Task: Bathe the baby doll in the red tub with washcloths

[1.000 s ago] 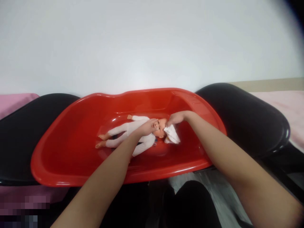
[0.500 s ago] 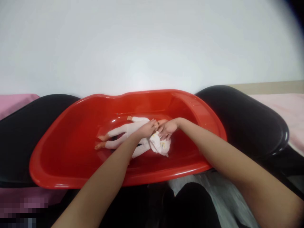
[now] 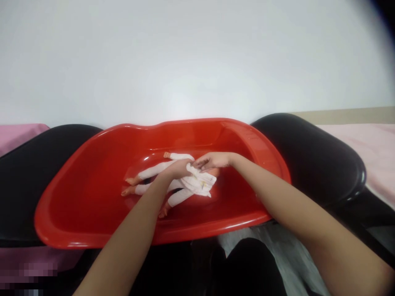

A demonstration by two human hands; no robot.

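Observation:
A baby doll point(image 3: 159, 168) in white clothes lies on its back in a red baby bathtub point(image 3: 83, 197), feet to the left. Across its neck and the near side of its head is a small white cloth point(image 3: 202, 183) with a faint yellow print; part of the head shows beyond it. My left hand point(image 3: 180, 167), over the doll's chest, is closed on the upper left edge of the cloth. From the right, my right hand point(image 3: 212, 160) reaches over the head, its fingertips pinched at the same edge. The tips of both hands are partly hidden.
Black chair seats point(image 3: 314, 164) flank the tub on the right and left. A white wall point(image 3: 185, 61) rises behind it. Pink covers point(image 3: 367, 144) show at both sides, and my dark-clothed legs point(image 3: 256, 267) are below the near rim.
The cloth has moved left, off the doll's head toward its neck and chest, uncovering part of the head. Both hands have shifted left, the right with its fingers now drawn together.

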